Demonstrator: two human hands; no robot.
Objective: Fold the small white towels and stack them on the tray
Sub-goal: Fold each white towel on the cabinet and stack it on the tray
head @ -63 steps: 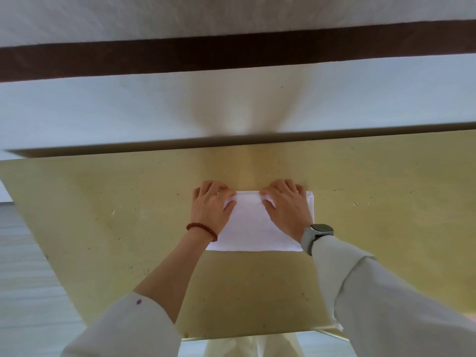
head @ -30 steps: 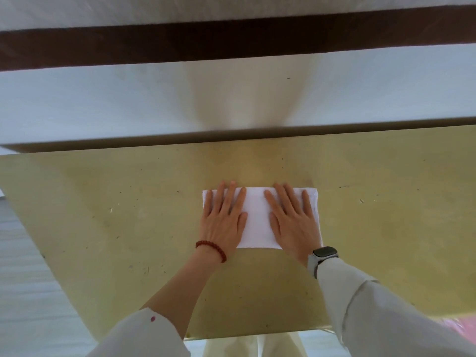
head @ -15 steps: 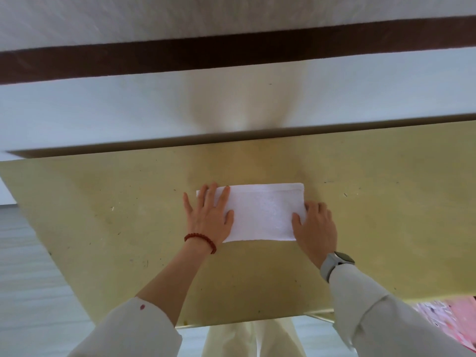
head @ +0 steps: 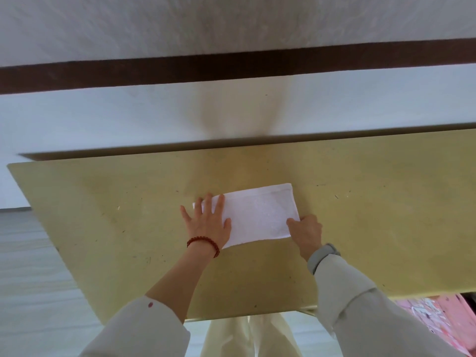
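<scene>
A small white towel, folded into a long rectangle, lies flat on the yellow-green table in the middle of the head view. My left hand presses flat on the towel's left end with fingers spread. My right hand has its fingers curled at the towel's near right corner and pinches that corner. No tray is in view.
The table's far edge meets a white wall with a dark brown stripe. The near edge runs just in front of my legs. Something pink shows below the table at the lower right. Grey floor lies to the left.
Both hands lay flat on the towel a second ago. The right hand slid off to the right end and curled onto the near right corner; the left hand shifted to the left end.
</scene>
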